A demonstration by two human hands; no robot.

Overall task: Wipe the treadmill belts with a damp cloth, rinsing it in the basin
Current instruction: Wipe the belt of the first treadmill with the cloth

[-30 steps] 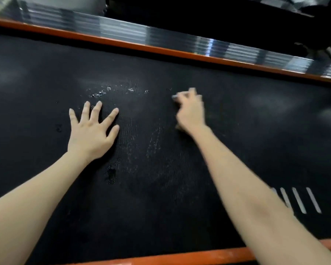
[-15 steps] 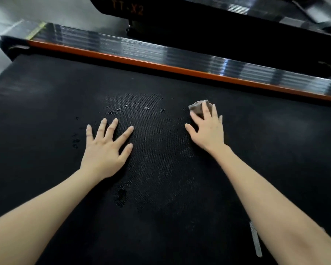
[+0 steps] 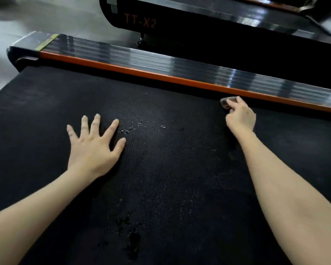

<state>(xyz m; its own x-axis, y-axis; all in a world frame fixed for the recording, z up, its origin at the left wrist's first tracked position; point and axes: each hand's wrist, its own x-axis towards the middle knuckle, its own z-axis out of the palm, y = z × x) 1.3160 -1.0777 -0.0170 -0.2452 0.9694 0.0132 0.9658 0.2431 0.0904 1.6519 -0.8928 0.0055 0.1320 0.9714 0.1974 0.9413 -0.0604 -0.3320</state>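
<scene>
While the left hand [image 3: 93,150] lies spread flat on one belt [image 3: 170,180], the right hand [image 3: 241,117] pinches one cloth [image 3: 224,103].

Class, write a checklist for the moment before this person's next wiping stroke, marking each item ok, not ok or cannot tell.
1. Right hand grips the cloth: ok.
2. Cloth lies on the belt, beside the orange rail: ok.
3. Left hand lies flat on the belt, apart from the cloth: ok.
4. Belt wiped dry: not ok, droplets remain mid-belt.
5. Cloth damp enough: cannot tell.
6. Basin within reach: cannot tell, it is not in view.
</scene>
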